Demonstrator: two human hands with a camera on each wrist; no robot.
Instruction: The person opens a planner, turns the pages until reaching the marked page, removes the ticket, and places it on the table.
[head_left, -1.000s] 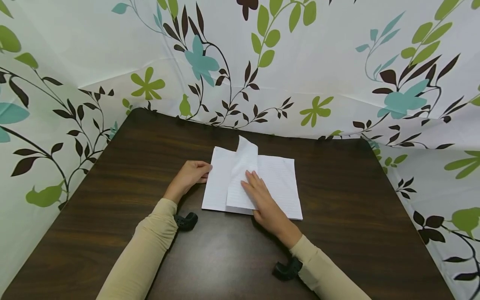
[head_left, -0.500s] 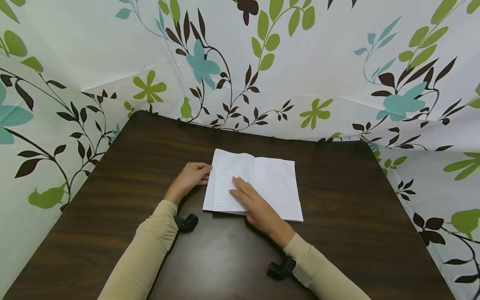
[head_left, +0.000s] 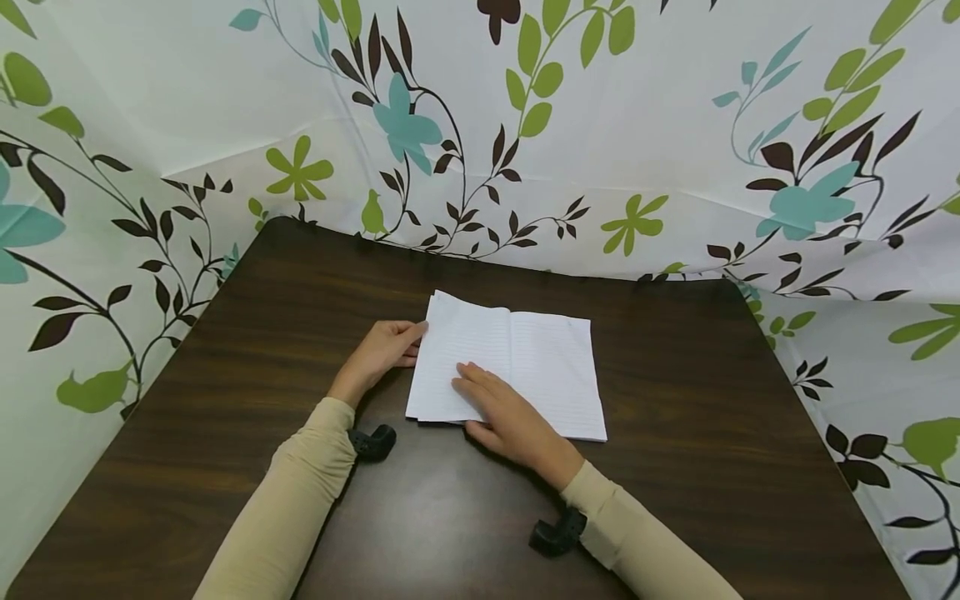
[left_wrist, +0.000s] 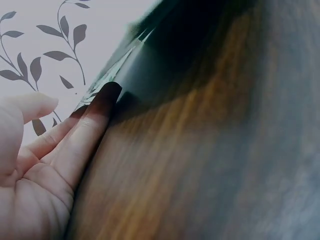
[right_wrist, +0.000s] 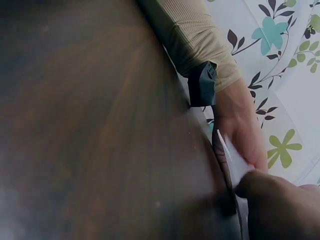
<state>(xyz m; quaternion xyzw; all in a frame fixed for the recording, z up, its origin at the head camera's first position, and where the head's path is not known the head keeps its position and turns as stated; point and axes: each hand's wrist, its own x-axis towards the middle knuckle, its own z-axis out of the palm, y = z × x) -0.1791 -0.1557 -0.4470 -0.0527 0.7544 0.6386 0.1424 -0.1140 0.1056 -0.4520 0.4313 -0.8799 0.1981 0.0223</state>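
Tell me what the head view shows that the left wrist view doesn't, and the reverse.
Only the head view: the right hand laid over the open notebook, its lined pages, and both tan sleeves.

Only the left wrist view: the palm side of the left hand, with its creases.

Both: the left hand itself, the dark wood-grained table and the leaf-patterned backdrop.

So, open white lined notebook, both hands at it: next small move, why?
I'd probably lift the right hand off the white lined left page and bring it to the outer edge of the white lined right page. The left page lies spread under that hand's fingers, the left hand is at its outer edge, no hand at the right page's.
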